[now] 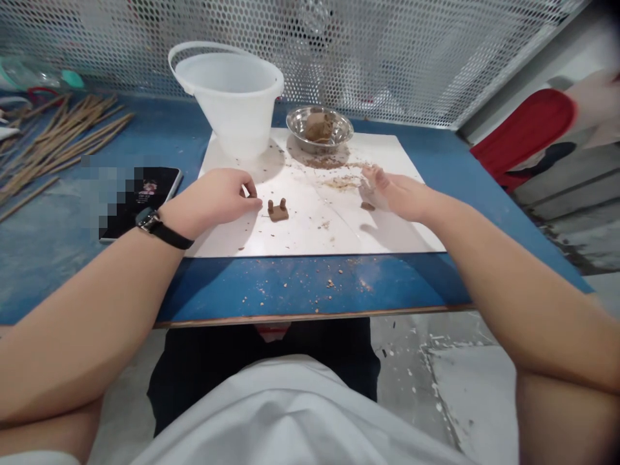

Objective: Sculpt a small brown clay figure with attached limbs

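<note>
2 hands are resting at frame centre: left hand (213, 200) loosely curled, empty, beside the clay piece (278, 210); right hand (394, 194) open, empty. Nudging risks toppling it.

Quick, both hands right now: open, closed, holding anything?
Left hand: loosely curled, holding nothing, fingertips beside the small clay piece.
Right hand: open, flat over the white board, holding nothing.

On the table (310, 284), a board (310, 226); clay piece (278, 210) at its middle, bucket (232, 97) and bowl (320, 129) behind (bowl rightward), phone (145, 194) and sticks (58, 139) left.
</note>
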A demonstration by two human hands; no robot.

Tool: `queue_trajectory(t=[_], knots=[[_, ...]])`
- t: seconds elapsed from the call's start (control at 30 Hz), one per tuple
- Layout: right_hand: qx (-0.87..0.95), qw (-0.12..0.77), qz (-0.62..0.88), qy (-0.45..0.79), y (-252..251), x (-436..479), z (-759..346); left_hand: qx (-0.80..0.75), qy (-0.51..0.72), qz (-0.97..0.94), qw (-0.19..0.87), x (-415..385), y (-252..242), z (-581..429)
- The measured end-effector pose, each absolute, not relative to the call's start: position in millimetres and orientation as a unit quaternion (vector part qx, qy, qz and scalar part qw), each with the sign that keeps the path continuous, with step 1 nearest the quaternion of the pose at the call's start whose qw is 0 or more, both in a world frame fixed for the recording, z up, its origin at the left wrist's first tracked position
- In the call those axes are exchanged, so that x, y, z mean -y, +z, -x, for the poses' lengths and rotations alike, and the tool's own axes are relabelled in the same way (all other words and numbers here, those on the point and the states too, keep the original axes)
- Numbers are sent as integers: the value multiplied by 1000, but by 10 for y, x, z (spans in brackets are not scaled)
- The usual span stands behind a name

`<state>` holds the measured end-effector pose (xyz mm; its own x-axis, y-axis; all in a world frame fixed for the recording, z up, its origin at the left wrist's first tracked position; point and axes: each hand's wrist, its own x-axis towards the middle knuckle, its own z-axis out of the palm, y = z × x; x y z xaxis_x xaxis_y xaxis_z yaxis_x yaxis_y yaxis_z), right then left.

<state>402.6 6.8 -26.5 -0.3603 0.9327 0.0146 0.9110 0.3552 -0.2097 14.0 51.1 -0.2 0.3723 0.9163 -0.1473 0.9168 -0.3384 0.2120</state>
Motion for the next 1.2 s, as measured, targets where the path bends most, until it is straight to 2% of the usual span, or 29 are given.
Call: queue_trajectory(t=[0.13,0.4,0.57,0.7,0.97,1.2], knots=[[777,63,618,102,-228,-30,-3936,-556,0,-821,134,-515,-10,-126],[768,-36,627,122,-278,938,-3427,-560,0,-818,130,-499,-16,-137],[769,-37,620,153,-129,1341,-3323,-562,-5,-817,130,-471,11,-155],[762,-8,627,162,-214,1200,-3330,-561,-10,-818,130,-451,29,-165],[754,23,642,136,-469,319,-3473,-561,-18,-817,133,-420,62,-186],[804,5,577,142,-291,960,-3498,-566,-17,-814,127,-434,38,-174]])
